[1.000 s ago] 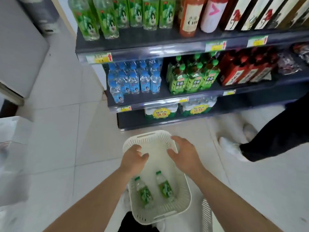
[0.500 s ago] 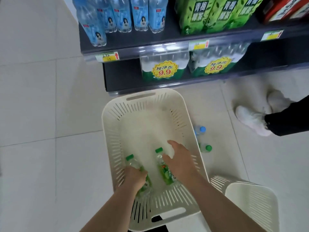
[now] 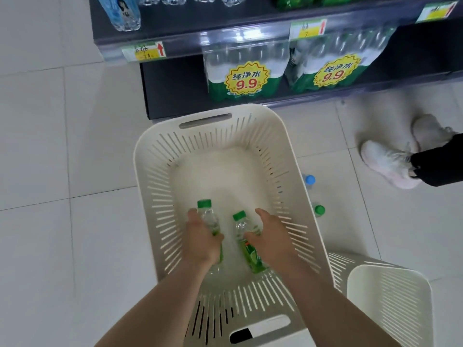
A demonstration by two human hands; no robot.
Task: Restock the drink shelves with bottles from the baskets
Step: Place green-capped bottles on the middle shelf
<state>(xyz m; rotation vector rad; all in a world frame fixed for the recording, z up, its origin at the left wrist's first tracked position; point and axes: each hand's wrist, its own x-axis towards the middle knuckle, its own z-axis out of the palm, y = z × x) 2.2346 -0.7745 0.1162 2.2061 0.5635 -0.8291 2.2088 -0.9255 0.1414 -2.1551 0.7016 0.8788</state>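
In the head view, both hands were inside the white basket on the floor before the drink shelf. The left hand had its fingers clamped round the left bottle. The right hand laid its thumb on the right bottle; whether its fingers closed could not be told.

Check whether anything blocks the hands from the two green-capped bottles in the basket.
Nothing visible does. The left hand grips the left bottle, and the right hand has its thumb on the right bottle, both lying in the open-topped basket.
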